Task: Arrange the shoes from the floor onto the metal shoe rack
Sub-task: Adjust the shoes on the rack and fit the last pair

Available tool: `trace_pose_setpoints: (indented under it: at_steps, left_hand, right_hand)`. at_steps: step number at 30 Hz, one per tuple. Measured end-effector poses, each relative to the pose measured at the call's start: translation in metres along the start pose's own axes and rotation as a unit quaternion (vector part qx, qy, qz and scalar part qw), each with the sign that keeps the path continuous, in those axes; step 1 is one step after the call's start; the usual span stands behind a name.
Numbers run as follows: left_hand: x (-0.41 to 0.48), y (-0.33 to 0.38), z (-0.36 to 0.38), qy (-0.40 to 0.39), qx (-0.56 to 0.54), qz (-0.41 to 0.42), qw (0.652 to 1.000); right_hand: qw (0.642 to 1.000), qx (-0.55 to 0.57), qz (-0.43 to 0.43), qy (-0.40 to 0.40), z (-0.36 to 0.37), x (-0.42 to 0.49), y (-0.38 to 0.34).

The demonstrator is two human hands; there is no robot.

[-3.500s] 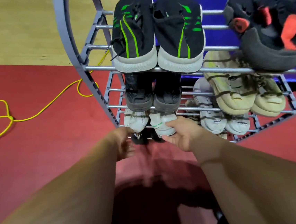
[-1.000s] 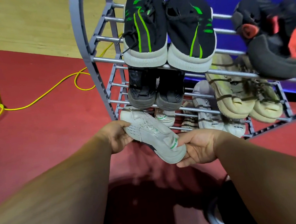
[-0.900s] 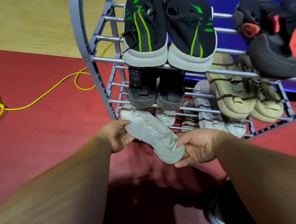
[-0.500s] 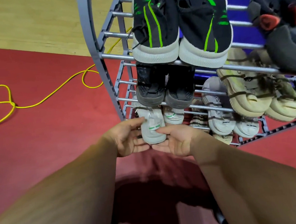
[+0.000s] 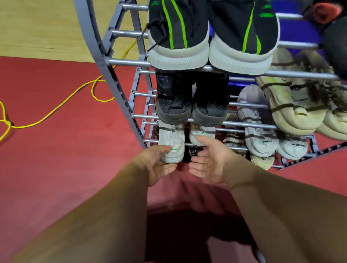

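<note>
Low in the centre of the frame, left hand cupped lightly against the heel of the left white shoe, thumb on its side; right hand spread wide, palm up, holding nothing, fingertips near the right white shoe. Both resting on a lower tier of the metal shoe rack. Best nudged heel-first until level with its mate, soles flat across two bars. Further up the frame, black pair, then green-striped pair.
</note>
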State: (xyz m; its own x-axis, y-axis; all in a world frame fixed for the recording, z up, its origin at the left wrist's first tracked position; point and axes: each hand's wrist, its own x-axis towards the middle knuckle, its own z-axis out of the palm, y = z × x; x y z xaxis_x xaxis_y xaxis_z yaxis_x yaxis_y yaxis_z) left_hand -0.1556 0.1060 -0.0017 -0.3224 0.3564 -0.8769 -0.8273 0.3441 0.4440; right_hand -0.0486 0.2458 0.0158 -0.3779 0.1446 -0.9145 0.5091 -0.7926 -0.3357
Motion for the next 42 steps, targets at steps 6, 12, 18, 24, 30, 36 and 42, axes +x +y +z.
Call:
trace_pose_setpoints:
  at_steps: [6,12,18,24,30,36,42]
  left_hand:
    - [0.014,0.000,0.002,0.048,-0.085,0.050,0.994]
    - [0.022,-0.002,0.001,0.075,-0.125,0.070,0.987]
    - [0.023,0.000,0.003,0.065,-0.155,0.081,0.983]
    - [0.029,0.003,0.012,0.063,-0.155,0.087,0.982]
    - [0.031,0.002,0.013,0.069,-0.154,0.096,0.981]
    - [0.032,0.003,0.012,0.070,-0.147,0.083,0.983]
    - [0.023,0.006,0.011,0.078,-0.096,0.062,0.990]
  right_hand:
    - [0.996,0.077,-0.026,0.048,-0.010,0.002,-0.016]
    - [0.996,0.052,-0.038,0.058,-0.006,0.009,-0.014]
    - [0.997,0.016,-0.044,0.060,-0.001,0.014,-0.013]
    - [0.995,-0.030,-0.042,0.083,-0.007,0.011,-0.007]
    - [0.996,-0.022,-0.047,0.072,-0.006,0.012,-0.007]
    - [0.995,-0.025,-0.061,0.078,-0.005,0.015,-0.009]
    - [0.992,-0.084,-0.033,0.086,-0.009,0.018,-0.010]
